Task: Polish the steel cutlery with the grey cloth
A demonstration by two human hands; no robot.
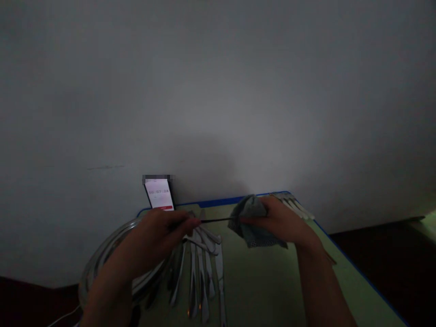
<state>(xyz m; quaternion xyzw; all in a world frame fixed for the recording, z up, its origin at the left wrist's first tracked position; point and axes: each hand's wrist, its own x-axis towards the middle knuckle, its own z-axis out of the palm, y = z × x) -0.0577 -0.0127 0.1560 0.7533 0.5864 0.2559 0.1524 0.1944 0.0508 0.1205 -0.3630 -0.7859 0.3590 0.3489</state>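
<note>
My left hand (pixel 170 229) is closed around one end of a thin piece of cutlery (pixel 216 220), seen edge-on, so its exact kind does not show. A grey-green cloth (pixel 254 222) is bunched in my right hand (pixel 281 218), closed and pressing it around the other end. Below and between the hands, several table knives (pixel 220 268) and other metal cutlery lie in a loose fan on the table. Behind my left forearm is a round, shiny metal bowl or tray (pixel 102 254), partly hidden.
The pale green table (pixel 265 286) has a blue edge and stands against a grey wall (pixel 218 91). A phone (pixel 159 193) showing a timer leans on the wall at the back left. More cutlery (pixel 296 205) with pale handles lies at the far right corner.
</note>
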